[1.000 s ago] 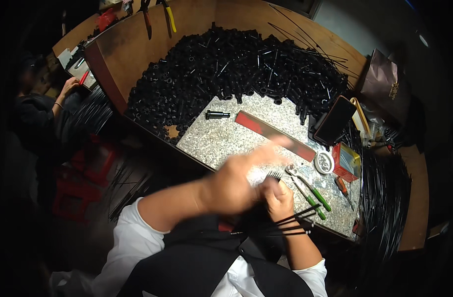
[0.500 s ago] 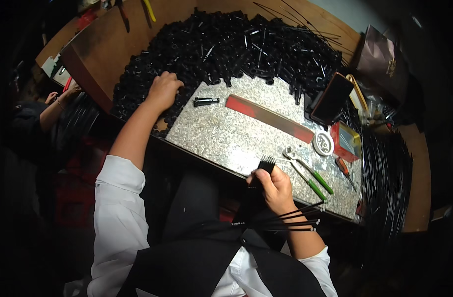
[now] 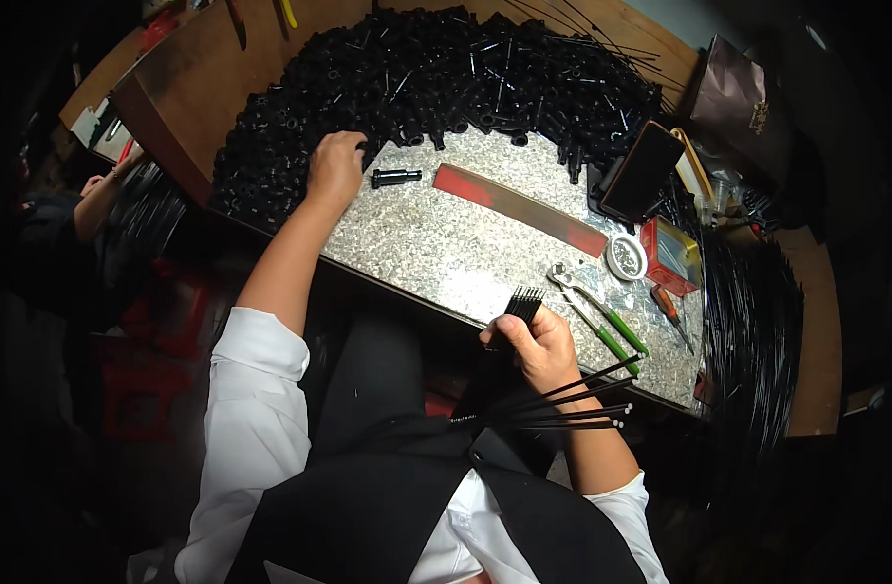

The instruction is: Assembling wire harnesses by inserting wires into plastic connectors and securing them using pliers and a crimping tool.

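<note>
My left hand [image 3: 336,169] is at the near left edge of a large heap of short black tubular plastic parts [image 3: 436,68]. Its fingers curl over against the parts, and the fingertips are hidden, so what they pinch cannot be made out. Just right of it, one black tubular part [image 3: 395,177] lies alone on the speckled tabletop [image 3: 397,243]. My right hand [image 3: 543,346] is closed around a bundle of thin black rods [image 3: 520,310] at the table's front edge, tips pointing up. Several more black rods [image 3: 573,394] with pale ends stick out across my right forearm.
A red-edged flat bar [image 3: 519,209] crosses the tabletop. To its right are a white dish of small pieces [image 3: 626,256], a red box [image 3: 672,255], green-handled pliers [image 3: 597,310], a screwdriver [image 3: 672,316] and a propped phone [image 3: 643,172]. At far left, another person's arm [image 3: 95,209] shows.
My left hand has moved right along the heap's near edge, closer to the lone tubular part. The right hand still grips the rods; the whole view has shifted slightly.
</note>
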`<state>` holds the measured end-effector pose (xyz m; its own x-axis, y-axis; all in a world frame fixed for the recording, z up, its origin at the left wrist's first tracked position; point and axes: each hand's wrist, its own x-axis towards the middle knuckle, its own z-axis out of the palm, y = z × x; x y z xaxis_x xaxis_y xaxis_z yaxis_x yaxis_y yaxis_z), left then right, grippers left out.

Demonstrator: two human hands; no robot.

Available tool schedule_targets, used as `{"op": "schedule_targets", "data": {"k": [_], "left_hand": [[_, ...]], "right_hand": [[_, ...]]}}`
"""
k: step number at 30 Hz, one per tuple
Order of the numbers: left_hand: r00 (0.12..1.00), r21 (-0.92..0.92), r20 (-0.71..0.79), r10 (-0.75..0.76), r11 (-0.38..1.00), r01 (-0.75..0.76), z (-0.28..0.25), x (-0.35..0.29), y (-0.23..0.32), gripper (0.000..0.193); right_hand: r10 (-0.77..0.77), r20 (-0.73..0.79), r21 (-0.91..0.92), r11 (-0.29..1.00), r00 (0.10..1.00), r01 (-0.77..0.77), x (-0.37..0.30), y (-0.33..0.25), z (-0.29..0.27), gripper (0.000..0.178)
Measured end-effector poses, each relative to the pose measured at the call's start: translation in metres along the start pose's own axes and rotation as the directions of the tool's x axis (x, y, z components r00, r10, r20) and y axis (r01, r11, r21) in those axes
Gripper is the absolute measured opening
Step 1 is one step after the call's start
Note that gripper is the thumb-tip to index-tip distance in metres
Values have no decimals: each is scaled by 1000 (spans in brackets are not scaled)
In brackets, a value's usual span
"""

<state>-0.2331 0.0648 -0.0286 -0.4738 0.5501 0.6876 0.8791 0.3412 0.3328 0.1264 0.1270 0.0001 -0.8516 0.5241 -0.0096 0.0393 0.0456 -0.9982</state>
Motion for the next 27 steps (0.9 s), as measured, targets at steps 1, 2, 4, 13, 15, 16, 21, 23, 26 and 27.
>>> {"op": "schedule_targets", "data": {"k": [1, 2, 4, 13, 15, 16, 21, 23, 26, 27], "left_hand": [[998, -4, -3, -69, 998, 69, 2, -1, -5, 19], [990, -3, -6, -139, 990, 139, 1, -3, -13, 19], [933, -225, -44, -356, 914, 338, 3, 2, -30, 21], [860, -859, 313, -403, 266, 438, -31, -14, 106, 31], [845, -870, 411, -342, 131, 476, -34, -40, 135, 29], [823, -855, 466, -325, 75, 513, -33, -50, 149, 29], [774, -812, 571, -273, -45, 583, -31, -72, 183, 26], [781, -814, 569, -259, -40, 580, -30, -73, 186, 27], [779, -808, 570, -262, -7, 589, -30, -71, 187, 28], [778, -804, 572, -260, 10, 594, -31, -71, 187, 28]], "right_hand": [[-9, 0, -9, 1000, 1000, 9, 0, 0, 0, 21], [-18, 5, -16, 1000, 1000, 19, -1, 0, 1, 21], [1, 9, -19, 1000, 1000, -1, 0, -3, 2, 21], [60, -7, 24, 998, 998, -59, 1, 0, -1, 20], [58, 27, 28, 998, 998, -58, 3, -2, 4, 20], [67, 30, 31, 997, 997, -68, 2, -3, 5, 20], [105, 28, 18, 994, 994, -106, 2, -8, 11, 19], [82, 22, 1, 997, 996, -83, 2, -7, 10, 18], [95, 22, 30, 995, 995, -96, 1, -12, 12, 18], [95, 20, 31, 995, 995, -96, 2, -10, 11, 18]]}}
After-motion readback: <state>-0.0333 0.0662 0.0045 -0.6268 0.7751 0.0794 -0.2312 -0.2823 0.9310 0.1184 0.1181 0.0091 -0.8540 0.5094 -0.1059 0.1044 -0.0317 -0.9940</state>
